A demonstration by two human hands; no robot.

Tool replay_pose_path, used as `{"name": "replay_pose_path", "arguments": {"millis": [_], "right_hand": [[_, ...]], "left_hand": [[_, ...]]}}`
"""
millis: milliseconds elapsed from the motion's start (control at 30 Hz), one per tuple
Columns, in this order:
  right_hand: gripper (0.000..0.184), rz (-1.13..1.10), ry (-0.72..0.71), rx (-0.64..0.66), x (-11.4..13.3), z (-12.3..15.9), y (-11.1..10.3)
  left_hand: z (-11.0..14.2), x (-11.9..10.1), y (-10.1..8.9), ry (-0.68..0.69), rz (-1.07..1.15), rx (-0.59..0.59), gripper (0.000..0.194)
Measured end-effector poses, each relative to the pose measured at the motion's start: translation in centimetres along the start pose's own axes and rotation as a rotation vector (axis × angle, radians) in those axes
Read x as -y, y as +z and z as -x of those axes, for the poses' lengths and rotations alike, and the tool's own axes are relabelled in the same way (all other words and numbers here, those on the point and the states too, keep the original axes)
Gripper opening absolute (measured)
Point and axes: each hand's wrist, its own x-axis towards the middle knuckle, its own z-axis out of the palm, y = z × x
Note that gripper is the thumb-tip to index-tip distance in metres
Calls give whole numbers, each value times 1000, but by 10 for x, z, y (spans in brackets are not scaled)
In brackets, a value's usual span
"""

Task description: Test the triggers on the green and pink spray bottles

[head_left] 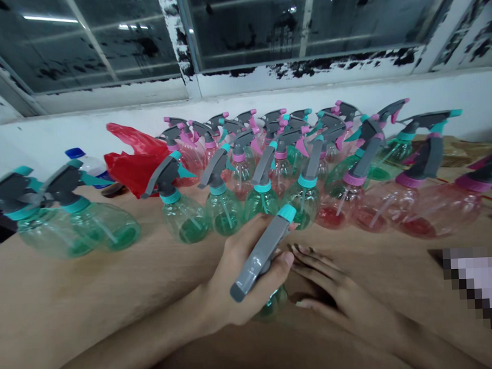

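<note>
My left hand [233, 272] is wrapped round the neck of a spray bottle [259, 254] with a grey trigger head and a teal nozzle tip. Most of its green body is hidden behind the hand. Close by on the right, my right hand [336, 289] rests palm down with the fingers stretched out, holding nothing. Just beyond the hands stands a row of spray bottles, among them a green one [226, 215] with a teal collar and a pink one [340, 207] with a pink collar.
Behind the front row, several more spray bottles crowd toward the wall. A red plastic bag [137, 167] and a bottle with a blue cap [84, 161] lie at the back left. Two green spray bottles [105, 223] stand on the left of the wooden table [72, 312]. A blurred-out patch [481, 283] covers something at right.
</note>
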Motion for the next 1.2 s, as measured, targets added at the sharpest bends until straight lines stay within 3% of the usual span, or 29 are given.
{"name": "replay_pose_path", "arguments": {"millis": [800, 1200], "right_hand": [[56, 10, -30, 10, 0, -2, -1], [57, 1, -20, -8, 2, -1, -2]], "left_hand": [[-6, 1, -2, 25, -47, 15, 6], [0, 9, 7, 5, -113, -103, 27]]}}
